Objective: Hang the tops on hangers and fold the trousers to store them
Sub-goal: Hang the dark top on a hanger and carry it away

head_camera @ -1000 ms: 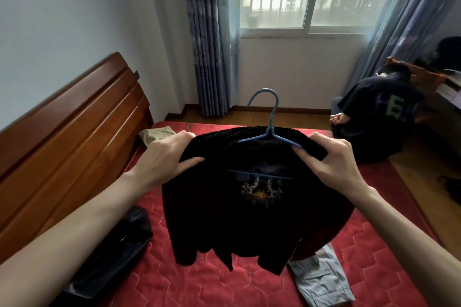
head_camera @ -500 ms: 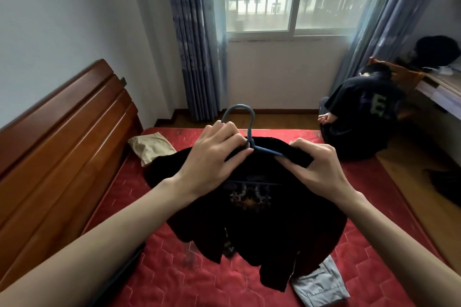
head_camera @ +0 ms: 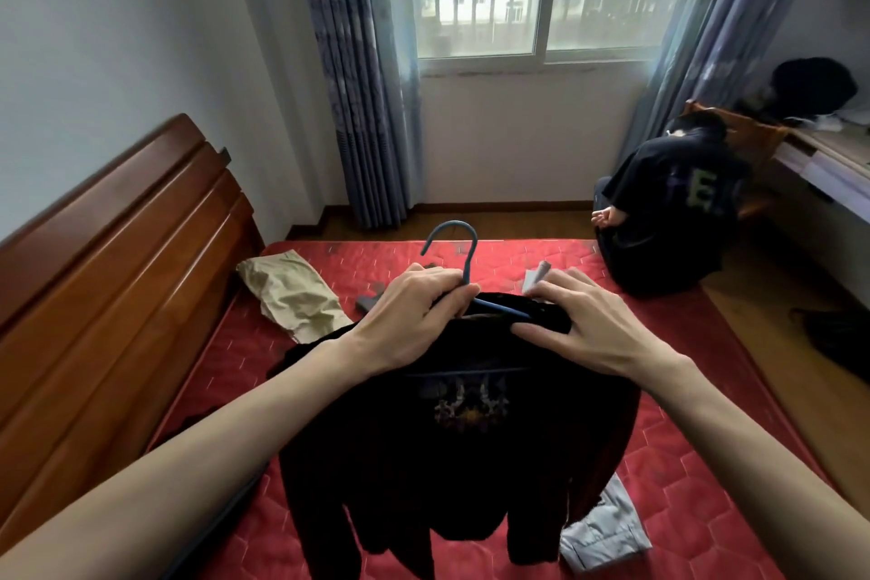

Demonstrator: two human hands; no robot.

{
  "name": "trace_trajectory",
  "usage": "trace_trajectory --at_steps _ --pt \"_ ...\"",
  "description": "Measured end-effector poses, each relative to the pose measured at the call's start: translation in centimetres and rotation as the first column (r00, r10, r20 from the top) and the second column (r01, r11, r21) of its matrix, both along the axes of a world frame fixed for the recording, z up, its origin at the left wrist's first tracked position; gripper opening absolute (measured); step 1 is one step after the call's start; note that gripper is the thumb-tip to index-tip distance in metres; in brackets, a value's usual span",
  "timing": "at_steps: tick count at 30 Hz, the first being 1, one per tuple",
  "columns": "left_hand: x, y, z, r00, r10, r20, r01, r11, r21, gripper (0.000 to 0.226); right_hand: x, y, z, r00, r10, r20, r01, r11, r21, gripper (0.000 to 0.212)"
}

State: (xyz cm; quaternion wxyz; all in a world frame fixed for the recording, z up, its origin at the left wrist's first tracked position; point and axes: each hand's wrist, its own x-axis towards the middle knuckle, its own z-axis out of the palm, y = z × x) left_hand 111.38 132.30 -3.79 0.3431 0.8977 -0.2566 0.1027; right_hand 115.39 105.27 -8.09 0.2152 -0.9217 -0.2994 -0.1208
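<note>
One black top [head_camera: 471, 447] nearly hung, held up over the red mattress [head_camera: 682, 476]. Left of the top, beige trousers [head_camera: 294, 297] lying crumpled, unfolded. Left hand [head_camera: 414, 320] curled round the neck of the blue hanger [head_camera: 463, 268] together with the collar; hook standing upright above the knuckles. Right hand [head_camera: 579, 325] pinching the top's shoulder, thumb beneath, fingers over the fabric, seemingly settling it on the hanger arm. Below the top's right hem, grey trousers [head_camera: 607, 532] also unfolded. Judging so: one top almost done, both trousers left. Faded print on the top's chest, no readable words.
</note>
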Motion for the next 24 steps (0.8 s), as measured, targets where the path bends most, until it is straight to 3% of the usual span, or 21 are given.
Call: trace_trajectory --at_steps 4,6,13,16,20,24 --pt "-0.5 -0.7 0.3 0.999 0.030 0.039 -0.028 0.999 -0.031 0.034 -1.3 2.4 0.2 0.943 0.102 0.318 -0.094 0.995 -0.040 0.055" --pt "-0.5 -1.1 0.4 0.998 0.039 0.050 -0.037 0.999 -0.031 0.033 -1.5 3.2 0.7 0.911 0.096 0.401 -0.101 0.995 -0.008 0.043" --pt "-1.2 -0.9 -0.1 0.998 0.017 0.063 -0.012 0.996 -0.085 0.031 -2.2 3.1 1.4 0.916 0.175 0.361 -0.213 0.975 0.068 0.036" --pt "-1.4 0.5 -0.4 0.991 -0.034 0.129 0.037 0.999 -0.017 0.026 -2.9 2.7 1.2 0.922 0.099 0.376 -0.141 0.986 0.087 0.034" --pt "-1.7 1.3 -1.9 0.971 -0.056 0.231 0.016 0.985 0.170 0.036 -4.7 1.3 1.0 0.926 -0.086 0.368 0.036 0.990 0.140 0.032" --pt "-1.3 -0.4 -2.2 0.910 -0.123 0.396 0.045 0.979 0.200 0.038 -8.0 0.0 1.3 0.920 -0.216 0.328 0.180 0.974 0.135 0.032"
